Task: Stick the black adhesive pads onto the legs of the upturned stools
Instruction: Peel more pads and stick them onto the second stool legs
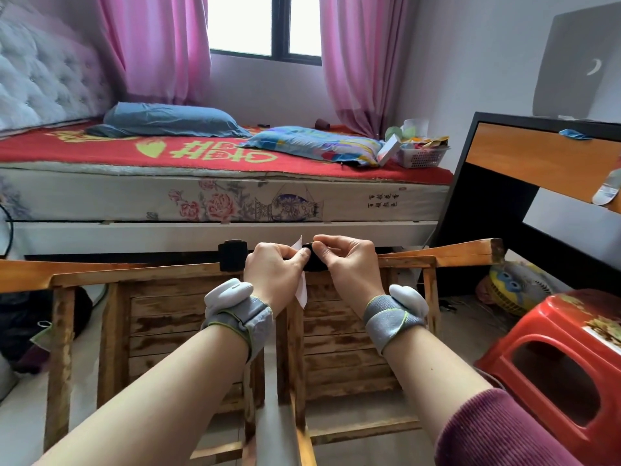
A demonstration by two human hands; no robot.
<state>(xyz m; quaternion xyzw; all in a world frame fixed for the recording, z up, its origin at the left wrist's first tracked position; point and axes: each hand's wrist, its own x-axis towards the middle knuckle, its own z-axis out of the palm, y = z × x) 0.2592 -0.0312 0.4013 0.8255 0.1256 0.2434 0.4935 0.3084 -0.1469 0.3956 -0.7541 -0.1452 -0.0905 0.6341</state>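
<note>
At the far side of the wooden stool (349, 358), left hand (272, 270) pinches white backing (301, 290), right hand (349, 264) pinches black pad (314, 262); better to peel slowly.

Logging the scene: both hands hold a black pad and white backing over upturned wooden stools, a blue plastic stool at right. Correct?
One slip: the head view shows the plastic stool at right is red, not blue. The rest stands.

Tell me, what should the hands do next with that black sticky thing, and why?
Probably peel the white paper off the black pad. The left hand and right hand both pinch it, and paper sticks out above and below. Nearby, a second pad is already stuck on.
</note>
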